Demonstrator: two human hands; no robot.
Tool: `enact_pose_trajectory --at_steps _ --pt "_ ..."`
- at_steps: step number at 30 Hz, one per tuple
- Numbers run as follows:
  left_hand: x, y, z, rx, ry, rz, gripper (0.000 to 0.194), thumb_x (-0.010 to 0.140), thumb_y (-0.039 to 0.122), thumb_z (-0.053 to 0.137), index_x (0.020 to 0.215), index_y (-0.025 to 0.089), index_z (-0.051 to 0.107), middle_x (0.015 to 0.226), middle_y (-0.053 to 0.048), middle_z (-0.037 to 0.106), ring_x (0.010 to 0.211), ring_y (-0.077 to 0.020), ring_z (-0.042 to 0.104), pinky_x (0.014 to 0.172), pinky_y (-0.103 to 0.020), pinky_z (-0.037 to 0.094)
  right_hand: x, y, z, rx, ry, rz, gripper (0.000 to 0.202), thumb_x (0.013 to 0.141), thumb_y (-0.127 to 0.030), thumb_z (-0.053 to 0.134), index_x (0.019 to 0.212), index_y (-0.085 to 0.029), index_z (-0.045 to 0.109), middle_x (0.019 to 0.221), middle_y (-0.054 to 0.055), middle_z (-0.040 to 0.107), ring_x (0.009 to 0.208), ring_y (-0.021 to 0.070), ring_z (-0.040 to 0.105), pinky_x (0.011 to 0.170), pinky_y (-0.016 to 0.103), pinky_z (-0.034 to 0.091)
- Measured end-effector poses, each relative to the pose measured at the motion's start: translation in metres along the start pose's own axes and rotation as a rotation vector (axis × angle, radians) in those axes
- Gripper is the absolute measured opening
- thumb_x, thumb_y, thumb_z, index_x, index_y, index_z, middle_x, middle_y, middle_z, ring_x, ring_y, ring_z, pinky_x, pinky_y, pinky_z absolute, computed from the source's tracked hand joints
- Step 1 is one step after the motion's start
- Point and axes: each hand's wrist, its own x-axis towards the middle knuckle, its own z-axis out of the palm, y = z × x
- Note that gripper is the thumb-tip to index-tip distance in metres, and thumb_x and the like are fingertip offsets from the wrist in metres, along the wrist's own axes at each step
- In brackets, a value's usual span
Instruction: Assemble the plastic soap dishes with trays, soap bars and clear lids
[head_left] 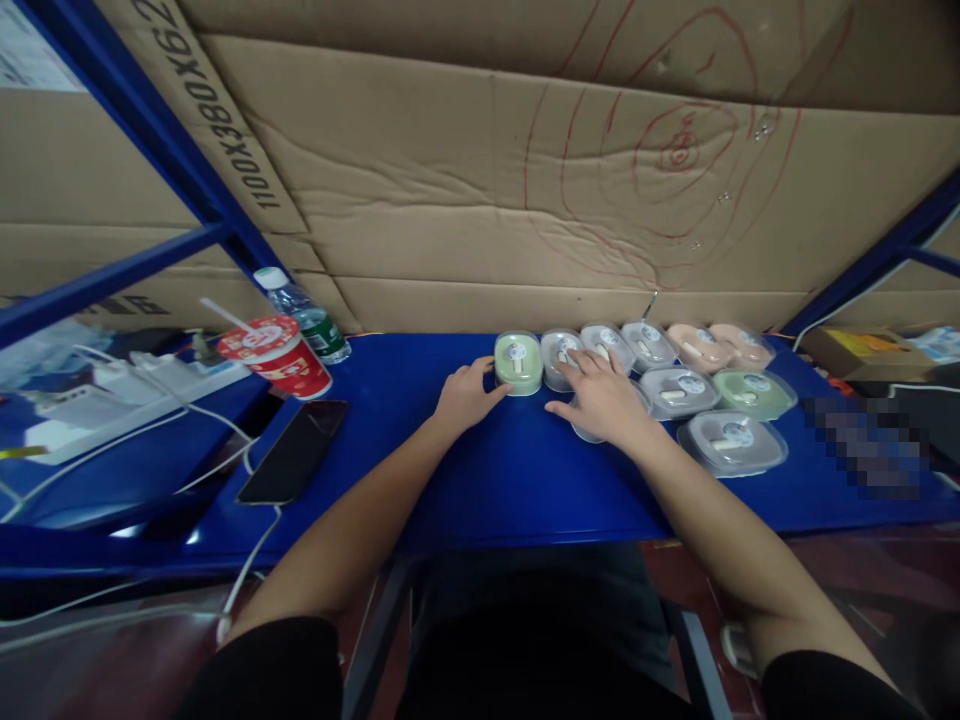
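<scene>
A lidded food container in pale green (529, 352) stands at the left end of a row at the back of the blue table. My left hand (471, 394) is against its left side, thumb and fingers apart. Over the grey containers beside it, my right hand (604, 394) is spread out. Its fingertips reach the lids of a grey container (556, 372) and its neighbour (613, 345). Partly under the right palm sits another container (587, 432), mostly hidden. Each clear lid shows a round label and a light-coloured strip.
Rightward are more grey containers (733, 458), a green one (772, 398) and pink ones (694, 338). On the left are a red cup (289, 365) with a straw, a water bottle (319, 330), a phone (296, 455) and a power strip (150, 400) with cables. Cardboard (420, 180) walls the back.
</scene>
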Motion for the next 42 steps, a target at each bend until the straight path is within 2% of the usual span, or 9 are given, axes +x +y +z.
enact_pose_trajectory --at_steps 3,7,14,19,25,30,33,37,42 --pt "-0.003 0.004 0.004 -0.035 0.001 0.025 0.075 0.091 0.049 0.078 0.155 0.019 0.050 0.149 -0.017 0.067 0.139 -0.0375 0.062 0.117 -0.054 0.048 -0.005 0.008 0.003 0.007 0.006 0.007 0.070 0.101 -0.058 0.062 0.156 -0.015 0.057 0.167 0.021 0.051 0.156 0.0433 0.045 0.131 0.070 0.022" --pt "-0.009 -0.006 0.000 -0.038 -0.007 0.078 0.088 0.091 0.056 0.075 0.163 0.018 0.041 0.163 -0.022 0.053 0.145 -0.0374 0.058 0.121 -0.054 0.046 -0.013 0.010 0.008 0.055 0.034 0.019 0.071 0.101 -0.064 0.059 0.156 -0.018 0.058 0.165 0.019 0.054 0.155 0.0433 0.047 0.129 0.071 0.025" --pt "-0.001 -0.030 -0.012 0.138 -0.068 0.151 0.071 0.094 0.053 0.070 0.151 0.012 0.057 0.149 -0.022 0.064 0.143 -0.0402 0.057 0.123 -0.056 0.041 -0.023 -0.002 0.003 0.117 0.032 -0.035 0.069 0.102 -0.064 0.059 0.155 -0.020 0.059 0.166 0.017 0.054 0.156 0.0433 0.044 0.132 0.071 0.022" --pt "-0.002 -0.030 -0.014 0.150 -0.123 0.181 0.064 0.094 0.055 0.070 0.147 0.018 0.062 0.149 -0.018 0.065 0.142 -0.0392 0.057 0.121 -0.056 0.043 -0.026 -0.008 0.004 0.114 0.018 -0.090 0.070 0.101 -0.063 0.062 0.154 -0.018 0.061 0.164 0.017 0.055 0.156 0.0446 0.044 0.132 0.073 0.020" --pt "-0.003 -0.026 -0.018 0.184 -0.159 0.204 0.066 0.096 0.055 0.068 0.150 0.017 0.059 0.154 -0.019 0.062 0.145 -0.0393 0.055 0.122 -0.056 0.042 -0.025 -0.008 0.007 0.120 0.019 -0.086 0.067 0.100 -0.059 0.064 0.155 -0.020 0.061 0.162 0.018 0.057 0.156 0.0446 0.045 0.132 0.075 0.018" --pt "-0.007 -0.019 -0.011 0.160 -0.151 0.184 0.085 0.096 0.057 0.067 0.163 0.013 0.041 0.161 -0.024 0.055 0.150 -0.0413 0.051 0.123 -0.057 0.038 -0.022 -0.005 0.007 0.120 0.006 -0.035 0.069 0.102 -0.060 0.061 0.156 -0.018 0.058 0.162 0.018 0.057 0.155 0.0434 0.046 0.132 0.074 0.017" --pt "-0.011 -0.005 -0.001 0.175 -0.127 0.225 0.097 0.095 0.061 0.068 0.170 0.015 0.028 0.167 -0.024 0.048 0.154 -0.0421 0.047 0.128 -0.061 0.029 -0.019 -0.002 0.008 0.125 0.012 -0.007 0.067 0.102 -0.060 0.061 0.155 -0.019 0.059 0.162 0.018 0.058 0.154 0.0430 0.047 0.131 0.073 0.018" --pt "-0.013 0.008 0.009 0.206 -0.159 0.255 0.103 0.094 0.064 0.067 0.172 0.014 0.023 0.169 -0.026 0.044 0.160 -0.0429 0.038 0.131 -0.062 0.022 -0.017 0.001 0.008 0.119 0.000 0.005 0.067 0.101 -0.059 0.062 0.155 -0.019 0.059 0.161 0.018 0.059 0.154 0.0427 0.048 0.131 0.074 0.017" --pt "-0.010 0.006 0.011 0.215 -0.198 0.230 0.114 0.094 0.071 0.063 0.174 0.008 0.010 0.174 -0.030 0.031 0.163 -0.0436 0.031 0.132 -0.063 0.018 -0.016 0.003 0.011 0.119 -0.009 0.023 0.069 0.102 -0.059 0.063 0.155 -0.016 0.058 0.161 0.018 0.059 0.154 0.0420 0.048 0.132 0.074 0.015"
